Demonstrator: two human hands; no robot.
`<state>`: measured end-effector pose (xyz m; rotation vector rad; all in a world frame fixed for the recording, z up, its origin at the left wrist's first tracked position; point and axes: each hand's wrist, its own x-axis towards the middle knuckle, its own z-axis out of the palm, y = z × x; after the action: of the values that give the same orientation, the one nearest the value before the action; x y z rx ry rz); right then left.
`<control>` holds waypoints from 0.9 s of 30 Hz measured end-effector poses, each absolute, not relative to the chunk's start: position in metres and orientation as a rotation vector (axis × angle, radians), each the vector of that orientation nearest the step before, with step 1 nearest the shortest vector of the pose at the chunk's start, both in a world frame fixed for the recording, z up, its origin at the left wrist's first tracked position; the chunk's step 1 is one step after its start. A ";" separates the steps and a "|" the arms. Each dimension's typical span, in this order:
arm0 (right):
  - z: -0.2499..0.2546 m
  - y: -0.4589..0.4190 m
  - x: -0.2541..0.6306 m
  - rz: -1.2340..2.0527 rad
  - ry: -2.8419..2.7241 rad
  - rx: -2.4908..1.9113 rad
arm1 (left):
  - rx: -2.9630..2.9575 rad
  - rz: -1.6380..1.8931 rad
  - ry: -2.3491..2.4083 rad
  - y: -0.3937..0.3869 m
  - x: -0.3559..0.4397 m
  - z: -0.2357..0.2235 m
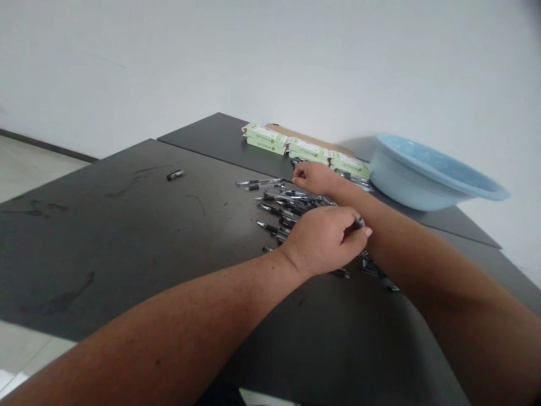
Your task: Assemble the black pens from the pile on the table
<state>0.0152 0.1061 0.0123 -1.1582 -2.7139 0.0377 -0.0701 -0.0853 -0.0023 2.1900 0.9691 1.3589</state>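
Note:
My left hand (pixel 323 237) is closed above a heap of pens, with the dark end of a pen (pixel 358 223) showing between thumb and fingers. The rest of that pen is hidden. Beyond it, my right arm reaches across to the far side of the heap. There my right hand (pixel 313 176) is curled with fingertips together; whatever it may hold cannot be made out. Clear-barrelled pens with black grips (pixel 274 211) lie loosely under and around both hands. Another row of pens (pixel 353 179) lies by the right wrist, in front of green-and-white boxes.
Pale green boxes (pixel 266 137) stand in a row at the back, with brown cardboard (pixel 310 138) behind them. A light blue basin (pixel 416 177) sits at the back right. One short black-and-clear piece (pixel 174 175) lies apart on the dark table (pixel 127 225). A white wall rises behind.

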 end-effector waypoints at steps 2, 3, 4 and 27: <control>0.021 0.099 0.025 0.050 -2.712 -1.181 | 2.186 1.369 0.977 -0.086 -0.070 -0.002; 0.026 0.094 0.033 0.054 -2.709 -1.198 | 2.176 1.377 0.983 -0.086 -0.070 -0.002; 0.032 0.088 0.044 0.060 -2.705 -1.218 | 2.160 1.379 0.986 -0.086 -0.069 -0.002; 0.021 -0.054 0.176 0.213 -2.963 -1.239 | 2.142 1.424 1.087 -0.084 -0.069 -0.003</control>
<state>0.1764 -0.0538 0.0210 -1.2385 -2.9629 0.2131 -0.0692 -0.0844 -0.0034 2.1424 1.0868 1.4237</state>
